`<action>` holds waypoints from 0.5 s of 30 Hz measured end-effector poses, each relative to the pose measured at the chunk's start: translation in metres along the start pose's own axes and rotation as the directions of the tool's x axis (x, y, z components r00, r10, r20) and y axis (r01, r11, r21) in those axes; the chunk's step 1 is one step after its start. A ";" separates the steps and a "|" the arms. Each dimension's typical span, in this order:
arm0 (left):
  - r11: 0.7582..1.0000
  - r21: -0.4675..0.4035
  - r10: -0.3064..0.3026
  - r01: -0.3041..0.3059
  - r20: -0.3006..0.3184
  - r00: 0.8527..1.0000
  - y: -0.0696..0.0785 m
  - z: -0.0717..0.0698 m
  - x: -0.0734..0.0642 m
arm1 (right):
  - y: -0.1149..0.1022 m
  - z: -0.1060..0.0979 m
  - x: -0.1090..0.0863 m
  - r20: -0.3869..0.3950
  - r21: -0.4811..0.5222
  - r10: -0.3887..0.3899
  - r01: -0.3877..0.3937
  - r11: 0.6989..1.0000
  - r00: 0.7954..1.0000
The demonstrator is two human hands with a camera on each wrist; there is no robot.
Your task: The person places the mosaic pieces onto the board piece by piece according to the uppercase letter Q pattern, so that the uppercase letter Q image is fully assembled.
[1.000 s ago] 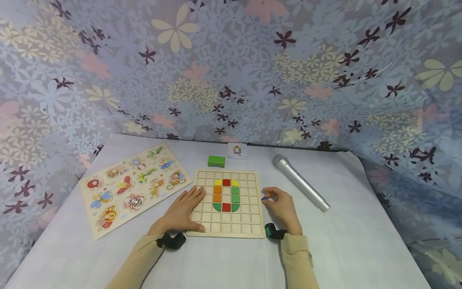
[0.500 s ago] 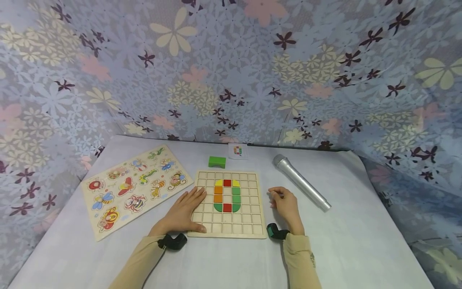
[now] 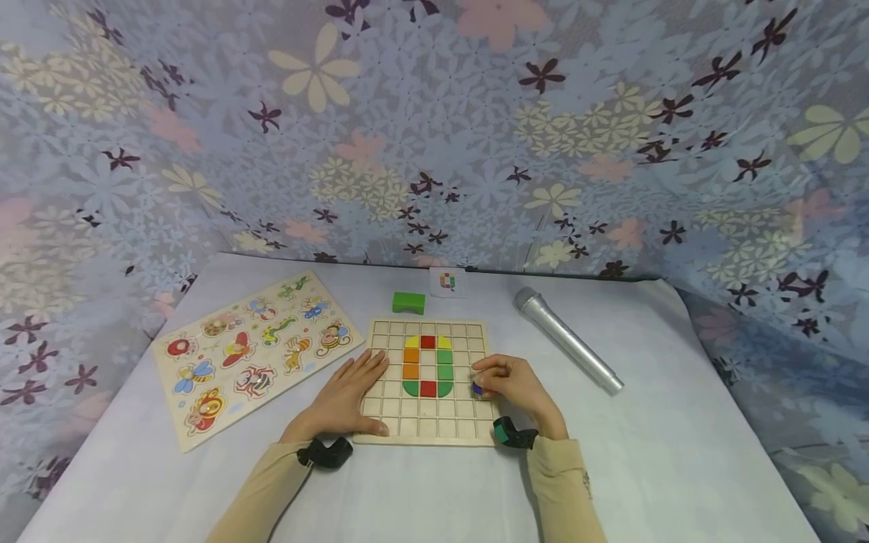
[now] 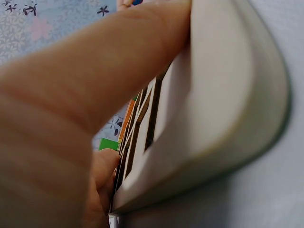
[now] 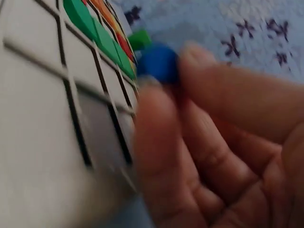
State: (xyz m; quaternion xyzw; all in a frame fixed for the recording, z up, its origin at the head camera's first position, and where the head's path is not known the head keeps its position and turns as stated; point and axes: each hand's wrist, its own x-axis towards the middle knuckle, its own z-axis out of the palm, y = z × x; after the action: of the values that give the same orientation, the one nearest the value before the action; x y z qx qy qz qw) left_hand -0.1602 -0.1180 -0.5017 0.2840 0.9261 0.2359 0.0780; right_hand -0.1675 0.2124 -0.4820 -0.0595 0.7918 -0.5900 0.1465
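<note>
My left hand (image 3: 345,396) lies spread on the left side of a wooden grid board (image 3: 426,427), its fingers straight and its thumb on the lower left border. Red, orange, yellow and green tiles sit in the board's cells as a closed oval ring; a red tile (image 3: 428,388) forms its bottom. Over the board's right side, my right hand (image 3: 514,385) pinches a small blue piece (image 5: 158,64) between thumb and fingertip. That piece shows a rounded edge in the right wrist view; the fingers hide the rest of it.
A green arched block (image 3: 408,303) and a small picture card (image 3: 448,282) are behind the board. An insect puzzle board (image 3: 258,354) lies at the left. To the right is a silver microphone (image 3: 569,341). Floral cloth (image 3: 434,151) hangs behind the table.
My right hand first drew slightly away from the board, then came left over its right side with the blue piece. The left hand has stayed put on the board.
</note>
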 end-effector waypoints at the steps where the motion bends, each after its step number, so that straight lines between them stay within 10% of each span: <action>1: 1.000 0.001 0.000 0.000 0.000 1.000 0.000 0.000 0.000 | -0.001 0.003 0.001 0.051 -0.012 -0.013 0.014 1.000 0.999; 7: 1.000 -0.010 -0.003 0.003 0.005 1.000 0.001 0.000 0.000 | -0.006 0.025 0.004 0.171 -0.106 -0.067 0.086 0.991 0.983; 15: 1.000 -0.003 0.006 -0.006 0.003 1.000 0.001 -0.001 0.000 | -0.013 0.044 0.004 0.091 -0.232 -0.092 0.111 0.966 0.992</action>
State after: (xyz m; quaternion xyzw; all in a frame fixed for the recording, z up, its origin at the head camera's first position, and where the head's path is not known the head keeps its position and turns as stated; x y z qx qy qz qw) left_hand -0.1600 -0.1174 -0.5008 0.2868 0.9248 0.2371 0.0789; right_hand -0.1591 0.1675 -0.4812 -0.1406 0.8458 -0.4955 0.1394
